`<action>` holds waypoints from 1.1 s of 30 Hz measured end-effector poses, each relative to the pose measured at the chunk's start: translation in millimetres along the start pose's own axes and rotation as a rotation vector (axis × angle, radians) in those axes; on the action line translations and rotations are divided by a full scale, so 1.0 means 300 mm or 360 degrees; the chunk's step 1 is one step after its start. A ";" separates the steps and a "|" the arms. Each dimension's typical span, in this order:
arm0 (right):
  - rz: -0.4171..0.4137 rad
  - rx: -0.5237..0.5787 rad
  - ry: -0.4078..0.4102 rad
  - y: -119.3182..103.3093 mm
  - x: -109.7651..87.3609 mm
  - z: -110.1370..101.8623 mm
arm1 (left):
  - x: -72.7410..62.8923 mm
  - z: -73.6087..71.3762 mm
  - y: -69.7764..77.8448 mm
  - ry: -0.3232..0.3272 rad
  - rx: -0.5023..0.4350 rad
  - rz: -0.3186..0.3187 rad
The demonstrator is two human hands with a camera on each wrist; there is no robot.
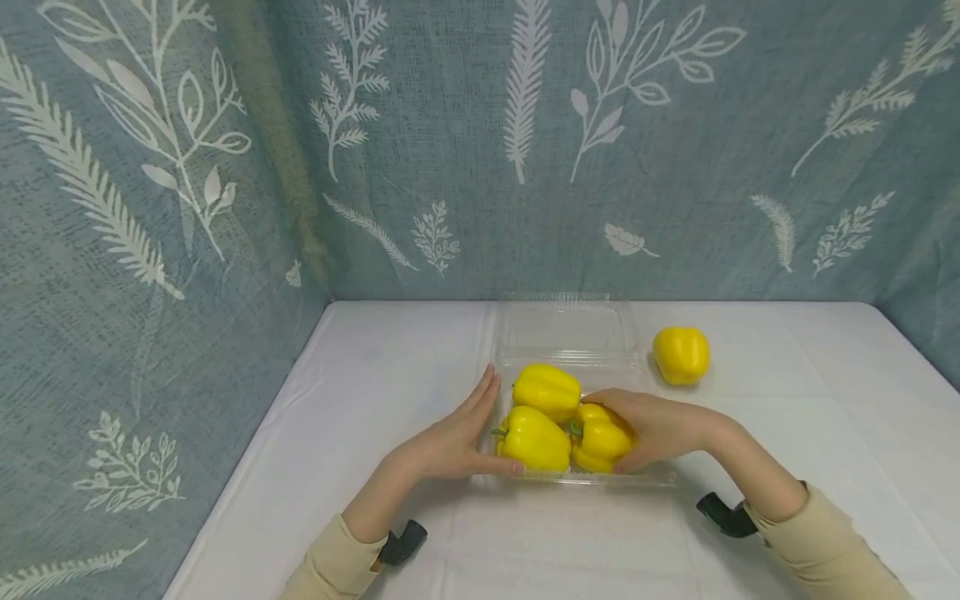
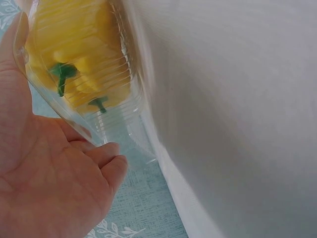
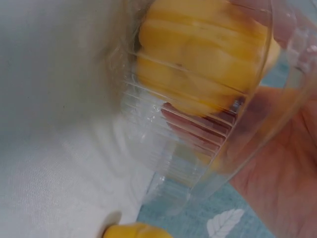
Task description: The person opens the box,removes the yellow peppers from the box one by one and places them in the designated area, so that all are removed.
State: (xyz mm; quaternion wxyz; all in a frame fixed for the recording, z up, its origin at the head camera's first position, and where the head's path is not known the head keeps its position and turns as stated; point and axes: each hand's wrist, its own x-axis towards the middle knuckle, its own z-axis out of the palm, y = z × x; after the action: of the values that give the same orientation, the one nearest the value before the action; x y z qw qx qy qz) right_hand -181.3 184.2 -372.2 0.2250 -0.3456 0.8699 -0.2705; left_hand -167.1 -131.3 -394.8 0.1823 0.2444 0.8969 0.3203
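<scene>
A clear plastic clamshell box (image 1: 645, 480) lies with its lid (image 1: 564, 327) folded back. Inside it are three yellow bell peppers: a front left one (image 1: 534, 442), a back one (image 1: 546, 390) and a right one (image 1: 597, 437). My right hand (image 1: 663, 423) reaches into the box and holds the right pepper, its fingers showing through the plastic in the right wrist view. Against the box's left side rests my left hand (image 1: 453, 443), fingers nearly straight and thumb along the front rim. Green stems (image 2: 63, 72) show through the wall in the left wrist view.
One more yellow bell pepper (image 1: 681, 356) stands on the white-covered table (image 1: 787, 400), to the right of the lid. A blue-green curtain (image 1: 465, 150) with white leaf patterns hangs behind the table and along its left side.
</scene>
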 end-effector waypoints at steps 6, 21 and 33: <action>0.0015 0.0010 -0.0020 0.005 0.016 0.005 | -0.001 -0.001 -0.001 0.0003 0.0010 0.0006; 0.0043 0.0017 -0.0053 0.011 0.028 0.013 | 0.001 0.001 -0.003 0.0003 -0.0006 0.0008; -0.0018 -0.0096 0.0035 0.014 0.020 0.018 | 0.000 -0.001 -0.003 0.0008 0.0026 0.0018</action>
State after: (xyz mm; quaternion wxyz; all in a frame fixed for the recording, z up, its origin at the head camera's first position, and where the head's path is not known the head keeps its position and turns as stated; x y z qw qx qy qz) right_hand -184.1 180.6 -380.2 0.2033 -0.3542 0.8782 -0.2491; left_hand -167.5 -132.0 -395.2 0.1763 0.2501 0.8986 0.3145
